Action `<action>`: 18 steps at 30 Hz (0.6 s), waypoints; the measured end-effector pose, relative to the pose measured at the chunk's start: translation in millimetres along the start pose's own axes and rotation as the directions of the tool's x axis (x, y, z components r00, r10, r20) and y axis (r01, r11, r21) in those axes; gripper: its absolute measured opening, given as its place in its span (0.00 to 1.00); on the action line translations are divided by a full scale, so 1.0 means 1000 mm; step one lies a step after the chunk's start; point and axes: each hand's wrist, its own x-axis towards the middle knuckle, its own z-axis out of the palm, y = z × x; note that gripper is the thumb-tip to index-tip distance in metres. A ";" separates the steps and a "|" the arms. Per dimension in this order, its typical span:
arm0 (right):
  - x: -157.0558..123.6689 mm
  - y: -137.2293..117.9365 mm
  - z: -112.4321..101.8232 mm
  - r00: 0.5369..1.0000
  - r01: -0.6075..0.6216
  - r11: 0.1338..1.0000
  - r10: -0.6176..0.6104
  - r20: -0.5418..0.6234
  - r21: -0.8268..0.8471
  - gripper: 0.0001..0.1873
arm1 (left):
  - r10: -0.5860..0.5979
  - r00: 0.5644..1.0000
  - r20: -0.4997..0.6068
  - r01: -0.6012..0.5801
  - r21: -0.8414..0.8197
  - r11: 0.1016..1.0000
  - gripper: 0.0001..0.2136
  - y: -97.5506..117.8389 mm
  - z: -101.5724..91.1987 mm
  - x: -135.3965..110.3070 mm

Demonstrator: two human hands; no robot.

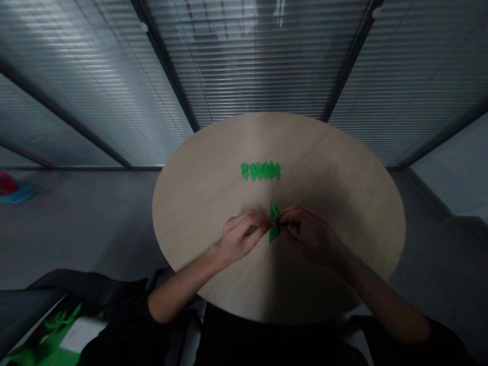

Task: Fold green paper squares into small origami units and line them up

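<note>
My left hand [242, 236] and my right hand [308, 236] meet over the near half of a round light-wood table [335, 178]. Between their fingertips, both hands pinch a folded green paper piece [274, 222], which stands pointed at top and bottom. My fingers hide its middle. Farther across the tabletop, beyond my hands and apart from them, lies a tight row of several folded green paper pieces [261, 171], overlapping side by side.
At lower left, a dark surface holds green paper scraps [57, 325] and a white sheet [82, 333]. A red and blue object [13, 189] lies on the grey floor at far left. Glass walls with slatted blinds stand behind the table.
</note>
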 end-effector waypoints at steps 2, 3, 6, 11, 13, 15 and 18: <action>-0.001 0.000 0.001 1.000 0.000 1.000 0.000 -0.014 -0.002 0.08 | 0.007 1.000 -0.005 -0.007 -0.007 1.000 0.05 0.001 0.000 0.000; -0.002 0.000 0.001 1.000 0.000 1.000 0.000 -0.018 0.003 0.08 | 0.017 1.000 -0.010 -0.017 -0.012 1.000 0.05 0.001 0.000 0.000; -0.002 0.000 0.000 1.000 0.003 1.000 -0.002 -0.027 0.023 0.10 | 0.040 0.999 -0.021 -0.040 0.003 0.999 0.06 0.002 -0.002 0.000; 0.000 -0.003 -0.003 0.997 0.061 0.998 -0.060 -0.047 0.029 0.12 | 0.054 0.998 -0.015 -0.052 0.085 0.995 0.07 0.004 -0.006 -0.001; 0.000 -0.003 -0.003 0.995 0.085 0.996 -0.084 -0.045 0.017 0.13 | 0.058 0.998 -0.002 -0.058 0.089 0.994 0.07 0.004 -0.006 -0.002; -0.001 -0.002 -0.004 0.995 0.095 0.995 -0.096 -0.022 -0.006 0.13 | 0.068 0.998 0.010 -0.069 0.083 0.994 0.07 0.003 -0.006 -0.002; -0.002 0.000 -0.004 0.995 0.101 0.994 -0.099 0.029 -0.052 0.13 | 0.096 0.995 0.020 -0.097 0.082 0.992 0.06 0.002 -0.006 -0.002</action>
